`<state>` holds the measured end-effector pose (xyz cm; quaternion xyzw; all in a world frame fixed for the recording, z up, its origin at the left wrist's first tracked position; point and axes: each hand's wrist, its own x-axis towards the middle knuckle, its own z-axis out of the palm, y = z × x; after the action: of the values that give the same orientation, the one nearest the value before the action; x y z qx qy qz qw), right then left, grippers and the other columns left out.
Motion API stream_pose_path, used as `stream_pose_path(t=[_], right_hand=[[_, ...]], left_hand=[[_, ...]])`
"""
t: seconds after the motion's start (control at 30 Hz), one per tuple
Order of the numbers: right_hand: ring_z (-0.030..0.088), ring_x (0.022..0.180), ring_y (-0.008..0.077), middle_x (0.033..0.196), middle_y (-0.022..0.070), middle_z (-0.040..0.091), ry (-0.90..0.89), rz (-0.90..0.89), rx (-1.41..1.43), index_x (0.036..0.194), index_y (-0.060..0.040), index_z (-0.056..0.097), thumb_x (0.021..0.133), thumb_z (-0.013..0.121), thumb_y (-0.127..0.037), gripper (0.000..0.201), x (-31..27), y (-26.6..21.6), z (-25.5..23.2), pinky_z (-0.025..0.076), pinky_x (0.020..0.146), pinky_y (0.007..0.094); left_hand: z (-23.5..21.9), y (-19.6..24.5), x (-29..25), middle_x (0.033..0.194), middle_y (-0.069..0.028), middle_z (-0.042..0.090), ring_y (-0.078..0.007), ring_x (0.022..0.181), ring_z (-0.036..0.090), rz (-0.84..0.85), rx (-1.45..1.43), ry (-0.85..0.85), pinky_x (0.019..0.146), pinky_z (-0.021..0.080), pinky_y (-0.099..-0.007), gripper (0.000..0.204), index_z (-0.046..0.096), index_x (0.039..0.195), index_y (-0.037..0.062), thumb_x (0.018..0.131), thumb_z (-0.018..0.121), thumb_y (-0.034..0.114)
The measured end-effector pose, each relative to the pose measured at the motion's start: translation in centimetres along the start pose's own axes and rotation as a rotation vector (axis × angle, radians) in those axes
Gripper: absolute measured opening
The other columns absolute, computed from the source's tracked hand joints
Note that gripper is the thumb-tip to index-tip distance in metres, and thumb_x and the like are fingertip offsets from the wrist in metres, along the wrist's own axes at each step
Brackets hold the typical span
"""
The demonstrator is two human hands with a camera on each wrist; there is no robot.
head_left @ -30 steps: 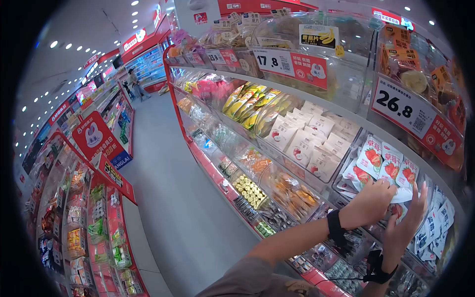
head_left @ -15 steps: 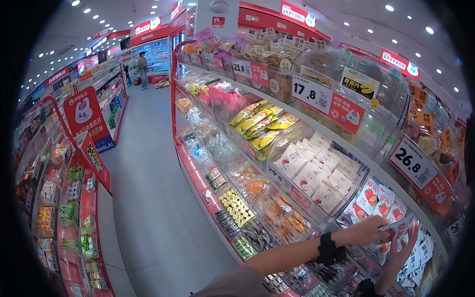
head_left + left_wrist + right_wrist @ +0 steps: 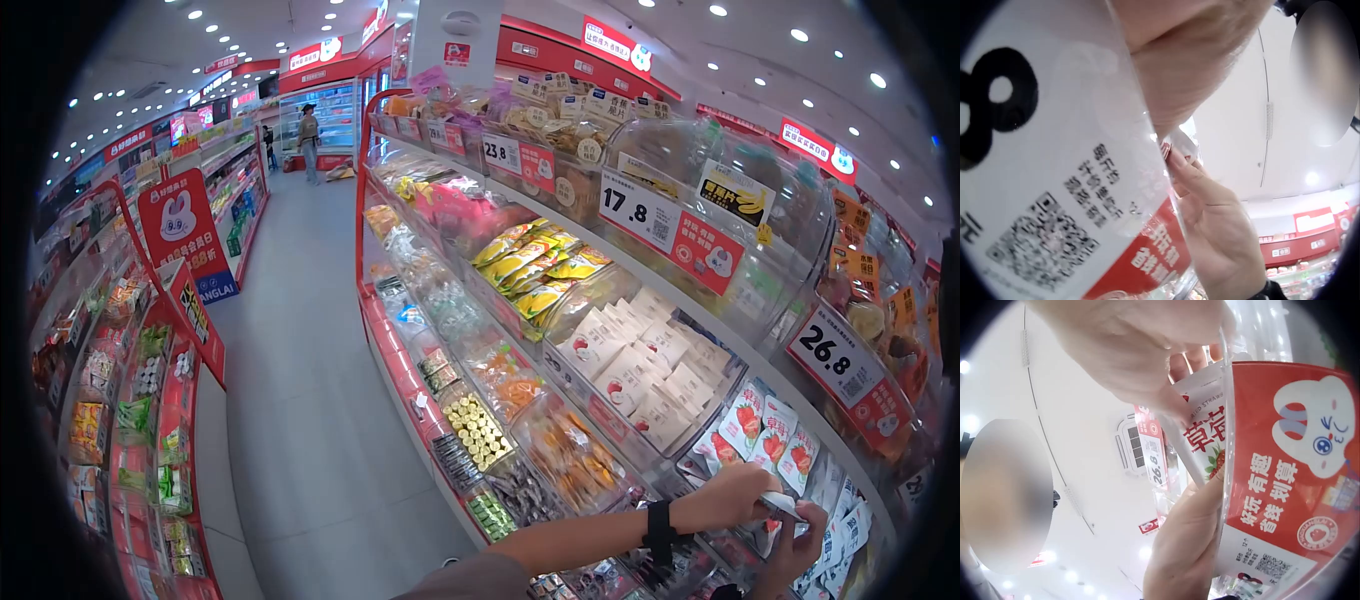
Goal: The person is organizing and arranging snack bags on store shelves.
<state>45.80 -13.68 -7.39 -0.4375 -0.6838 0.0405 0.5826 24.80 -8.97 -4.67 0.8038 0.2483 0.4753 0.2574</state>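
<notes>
Both hands hold one white dried-strawberry packet [image 3: 783, 503] low over the bin of matching packets. My left hand [image 3: 728, 497] grips one end, its wrist wearing a black band. On the other end, the thumb and fingers of my right hand [image 3: 797, 542] pinch the packet. The right wrist view shows the packet's printed front [image 3: 1200, 434] with red characters and a strawberry, between my right hand [image 3: 1129, 353] above and my left hand [image 3: 1185, 534] below. More strawberry packets [image 3: 775, 437] lie in the bin just behind the hands.
White packets with blue print [image 3: 845, 540] lie right of the hands. White pouches [image 3: 650, 365] and yellow bags [image 3: 540, 260] fill bins to the left. A price tag reading 26.8 [image 3: 840, 350] hangs on the shelf edge above. The aisle floor [image 3: 310, 400] runs left, with a person [image 3: 309, 140] far off.
The left hand has drawn a strawberry packet from the bin toward the body. The right hand, earlier with fingers raised, now pinches it too. The packet has tipped flatter, and the head view has shifted.
</notes>
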Motion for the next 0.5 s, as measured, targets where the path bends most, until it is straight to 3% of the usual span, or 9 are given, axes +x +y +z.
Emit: stream_pose_path(t=[0.07,0.1,0.17,0.23,0.27,0.3,0.37,0.43,0.5], right_hand=[[0.047,0.119,0.0239,0.123,0.0138,0.052,0.196,-0.022,0.041,0.118,-0.0017,0.053,0.082,0.064,-0.003,0.038,0.2,-1.9,1.2,0.033,0.101,0.0381],[0.046,0.124,0.0256,0.130,0.0162,0.051,0.299,-0.028,0.052,0.123,-0.0009,0.052,0.083,0.064,-0.003,0.042,0.8,-3.3,1.8,0.032,0.104,0.0391],[0.038,0.132,0.0296,0.140,0.0198,0.042,0.226,0.016,-0.090,0.134,0.0036,0.041,0.083,0.065,-0.017,0.061,0.9,-3.3,2.5,0.028,0.108,0.0433],[0.039,0.130,0.0351,0.139,0.0235,0.042,-0.112,0.171,-0.272,0.131,0.0017,0.045,0.081,0.067,-0.025,0.062,1.2,-4.6,2.7,0.028,0.106,0.0446],[0.040,0.129,0.0381,0.137,0.0255,0.042,-0.302,0.276,-0.359,0.130,0.0000,0.047,0.079,0.070,-0.030,0.063,1.4,-5.3,2.8,0.028,0.105,0.0456],[0.039,0.128,0.0391,0.133,0.0266,0.046,-0.420,0.190,-0.415,0.126,-0.0033,0.051,0.076,0.072,-0.037,0.064,1.9,-5.2,3.0,0.026,0.103,0.0510],[0.038,0.129,0.0376,0.130,0.0236,0.048,-0.614,0.285,-0.526,0.124,-0.0044,0.052,0.076,0.072,-0.042,0.065,2.2,-5.6,2.9,0.025,0.101,0.0562],[0.036,0.132,0.0364,0.132,0.0194,0.048,-0.594,0.321,-0.507,0.124,-0.0051,0.052,0.076,0.070,-0.046,0.065,2.4,-5.7,2.8,0.025,0.101,0.0587],[0.040,0.129,0.0355,0.132,0.0167,0.049,-0.506,0.355,-0.575,0.125,-0.0080,0.052,0.074,0.073,-0.043,0.066,1.9,-5.4,3.4,0.026,0.103,0.0550]], left_hand=[[0.7,-0.6,0.4,0.071,-0.0134,0.063,-0.0268,0.067,0.064,0.048,-0.030,0.069,0.066,0.045,-0.0361,0.020,0.065,0.095,0.0032,0.080,0.068,0.017],[0.3,-0.7,0.4,0.071,-0.0125,0.063,-0.0239,0.066,0.063,-0.031,-0.073,0.100,0.064,0.046,-0.0351,0.021,0.066,0.096,0.0027,0.081,0.067,0.018],[-1.4,-0.3,0.6,0.070,-0.0107,0.064,-0.0182,0.062,0.062,-0.180,-0.199,0.094,0.061,0.047,-0.0329,0.022,0.067,0.097,0.0016,0.085,0.066,0.020],[-2.3,0.0,0.6,0.076,-0.0085,0.067,-0.0119,0.065,0.061,-0.293,-0.471,0.000,0.062,0.048,-0.0297,0.027,0.067,0.102,0.0002,0.087,0.066,0.022],[-2.6,-0.1,0.7,0.084,-0.0067,0.070,-0.0096,0.074,0.062,-0.276,-0.412,0.003,0.066,0.049,-0.0282,0.029,0.067,0.102,-0.0016,0.087,0.067,0.023],[-2.6,0.4,0.7,0.088,-0.0078,0.070,-0.0102,0.081,0.063,-0.270,-0.555,0.053,0.070,0.050,-0.0278,0.030,0.067,0.101,-0.0044,0.087,0.066,0.022],[-2.1,-0.8,0.7,0.102,-0.0126,0.067,-0.0185,0.093,0.066,-0.343,-0.723,0.051,0.079,0.054,-0.0315,0.036,0.058,0.114,-0.0038,0.087,0.067,0.018],[-2.4,0.2,1.0,0.109,-0.0140,0.064,-0.0211,0.098,0.065,-0.428,-0.756,0.032,0.077,0.057,-0.0310,0.038,0.053,0.119,-0.0032,0.088,0.065,0.015],[-2.4,0.4,1.1,0.110,-0.0142,0.063,-0.0206,0.100,0.064,-0.470,-0.731,0.041,0.074,0.057,-0.0293,0.037,0.052,0.119,-0.0039,0.089,0.064,0.014]])
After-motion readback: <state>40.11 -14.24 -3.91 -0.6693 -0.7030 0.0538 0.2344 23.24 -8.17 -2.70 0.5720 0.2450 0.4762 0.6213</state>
